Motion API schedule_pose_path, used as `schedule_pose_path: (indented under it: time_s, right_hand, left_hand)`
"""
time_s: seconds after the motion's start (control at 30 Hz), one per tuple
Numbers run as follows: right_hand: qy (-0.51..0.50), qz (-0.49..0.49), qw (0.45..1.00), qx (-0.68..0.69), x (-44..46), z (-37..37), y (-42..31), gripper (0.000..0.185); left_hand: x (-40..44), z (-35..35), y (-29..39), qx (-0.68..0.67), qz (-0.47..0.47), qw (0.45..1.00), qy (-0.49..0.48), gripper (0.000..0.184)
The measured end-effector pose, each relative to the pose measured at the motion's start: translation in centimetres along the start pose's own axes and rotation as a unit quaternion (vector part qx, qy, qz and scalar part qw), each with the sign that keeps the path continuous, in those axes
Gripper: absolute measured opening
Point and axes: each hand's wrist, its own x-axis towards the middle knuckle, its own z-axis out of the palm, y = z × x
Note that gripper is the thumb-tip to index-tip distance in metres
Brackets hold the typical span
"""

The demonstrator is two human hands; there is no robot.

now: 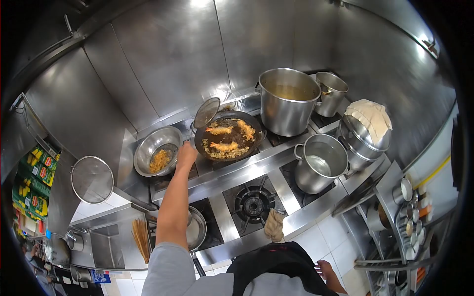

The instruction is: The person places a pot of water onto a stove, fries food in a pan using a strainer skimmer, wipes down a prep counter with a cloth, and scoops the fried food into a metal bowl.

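Note:
My left hand [186,154] reaches forward between a steel bowl [142,157] and a black wok [261,135]. Its fingers are closed at the bowl's right rim, and what they grip is hidden. Inside the bowl, orange fried crumbs [160,161] lie on a dark mesh. Several battered pieces, one of them a shrimp [224,147], sit in the wok's dark oil among loose crumbs. A round mesh skimmer [207,112] leans over the wok's upper left rim. My right hand [324,270] hangs low beside the black apron, fingers apart, holding nothing.
A large stockpot [285,116] and a smaller pot [333,101] stand behind. Nearer are a water pot [316,180] and a cloth-topped lidded pot [363,143]. A rag [274,225] lies by the front burner [254,206]. A pan [199,228] and sink [107,249] are left.

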Motion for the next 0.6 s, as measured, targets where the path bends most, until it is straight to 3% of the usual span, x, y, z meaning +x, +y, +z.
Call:
schedule_pose_path:
  time_s: [0.1, 0.2, 0.33, 0.47, 0.6]
  right_hand:
    - [-0.003, 0.019, 1.0, -0.007, 0.2, -0.5, 2.0, 0.035]
    - [-0.018, -0.051, 0.982, -0.181, -0.5, -1.5, 4.0, 0.033]
    - [-0.066, -0.043, 0.979, -0.188, -1.5, -2.4, 6.1, 0.031]
    - [-0.03, -0.015, 0.985, -0.17, -3.1, -1.8, 6.1, 0.031]
    - [-0.06, -0.058, 0.982, -0.171, -1.3, -1.7, 6.5, 0.031]
  left_hand:
    - [0.4, -0.1, 0.2, 0.053, -0.01, 0.999, -0.007, 0.026]
    - [0.6, -0.3, 0.4, 0.08, 0.014, 0.997, -0.013, 0.024]
    - [0.0, -1.1, 1.2, 0.179, 0.093, 0.979, -0.026, 0.022]
    - [-0.8, -2.0, 1.9, 0.231, 0.144, 0.962, -0.028, 0.017]
    - [-1.6, -2.9, 2.1, 0.242, 0.158, 0.956, -0.04, 0.016]
